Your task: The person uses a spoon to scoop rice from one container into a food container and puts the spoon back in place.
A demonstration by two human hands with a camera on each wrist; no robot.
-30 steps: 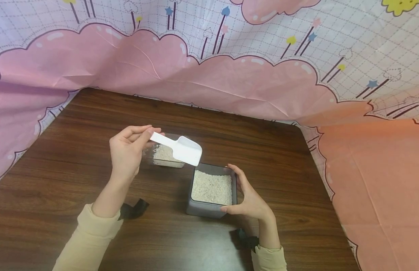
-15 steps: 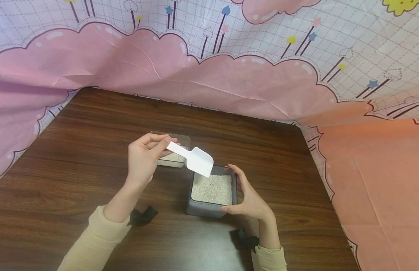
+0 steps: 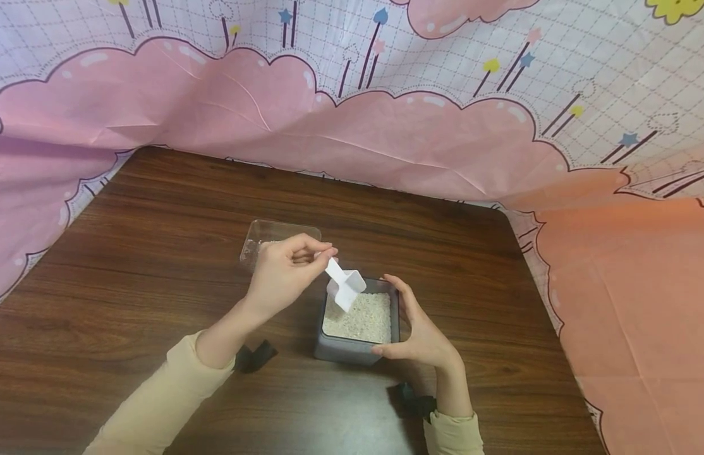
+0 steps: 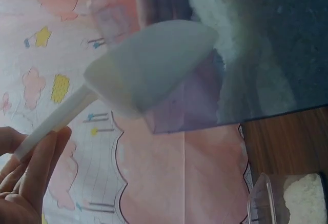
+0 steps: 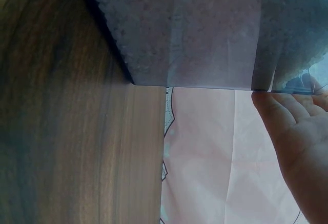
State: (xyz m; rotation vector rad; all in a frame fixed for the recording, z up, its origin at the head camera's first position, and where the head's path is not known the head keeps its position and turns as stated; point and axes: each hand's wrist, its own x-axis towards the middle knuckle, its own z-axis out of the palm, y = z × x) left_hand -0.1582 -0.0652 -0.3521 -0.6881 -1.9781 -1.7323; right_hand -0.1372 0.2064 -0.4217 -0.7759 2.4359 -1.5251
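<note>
My left hand [image 3: 280, 275] pinches the handle of a white scoop [image 3: 346, 289] between thumb and fingers. The scoop is tipped downward over a dark translucent square container [image 3: 349, 352], near its back left rim. Pale granules [image 3: 366, 321] fill much of that container. In the left wrist view the scoop's bowl [image 4: 148, 67] shows large against the container's see-through wall. My right hand [image 3: 424, 335] holds the container at its right side, thumb at the front corner and a finger at the back corner. The right wrist view shows this hand [image 5: 307, 142] against the container's wall [image 5: 205, 39].
A clear low tray [image 3: 248, 253] with white granules stands behind my left hand, partly hidden by it. Dark straps [image 3: 255, 357] hang at both wrists above the brown wooden table [image 3: 130, 284]. A patterned pink curtain [image 3: 386, 136] hangs along the table's far edge.
My left hand has moved right and nearer, bringing the scoop over the dark container and tipping it downward. The right hand and the container stay in place.
</note>
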